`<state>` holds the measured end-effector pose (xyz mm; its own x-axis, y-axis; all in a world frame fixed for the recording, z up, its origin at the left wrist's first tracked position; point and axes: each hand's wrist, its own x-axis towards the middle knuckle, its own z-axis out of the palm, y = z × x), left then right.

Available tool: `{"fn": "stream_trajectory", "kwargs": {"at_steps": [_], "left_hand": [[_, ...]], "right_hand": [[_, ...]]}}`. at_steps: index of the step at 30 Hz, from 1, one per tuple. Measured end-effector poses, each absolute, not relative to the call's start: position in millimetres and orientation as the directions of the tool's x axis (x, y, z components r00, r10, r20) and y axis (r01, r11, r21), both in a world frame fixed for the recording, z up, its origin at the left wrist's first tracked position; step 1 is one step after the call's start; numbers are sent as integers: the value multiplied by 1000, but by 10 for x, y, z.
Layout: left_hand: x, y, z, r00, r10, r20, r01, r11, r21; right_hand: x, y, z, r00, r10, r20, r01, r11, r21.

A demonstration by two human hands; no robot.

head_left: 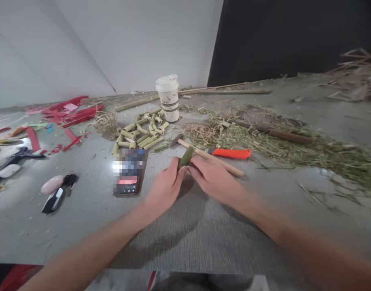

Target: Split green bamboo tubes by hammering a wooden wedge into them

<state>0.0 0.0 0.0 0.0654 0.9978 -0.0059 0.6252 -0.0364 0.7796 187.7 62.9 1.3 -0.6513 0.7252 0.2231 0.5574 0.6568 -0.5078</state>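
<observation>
Between the fingertips of both hands is a short green piece of bamboo point(187, 157), held just above the table and tilted. My left hand point(167, 180) pinches it from the left. On the other side, my right hand point(214, 178) closes its fingers against it. A small hammer point(230, 167) lies just beyond my right hand, its wooden handle partly hidden by that hand. Past the handle rests a utility knife point(230, 153) with an orange body. Farther off, several cut bamboo pieces point(143, 128) are heaped loosely.
A phone point(129, 171) lies left of my hands. A white lidded cup point(168, 99) stands behind the bamboo heap. Green shavings point(312, 155) cover the table's right side, with a brown-handled tool point(290, 136) among them. Keys point(70, 180) and red strips point(70, 113) lie at left.
</observation>
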Motion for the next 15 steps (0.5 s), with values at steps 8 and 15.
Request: {"fn": "stream_trajectory", "kwargs": {"at_steps": [8, 15], "left_hand": [[62, -45, -61, 100, 991, -85, 468, 28, 883], [86, -56, -17, 163, 973, -164, 158, 138, 978]], "right_hand": [[1889, 627, 96, -599, 781, 178, 463, 520, -718], [1910, 605, 132, -609, 773, 179, 417, 504, -756]]}}
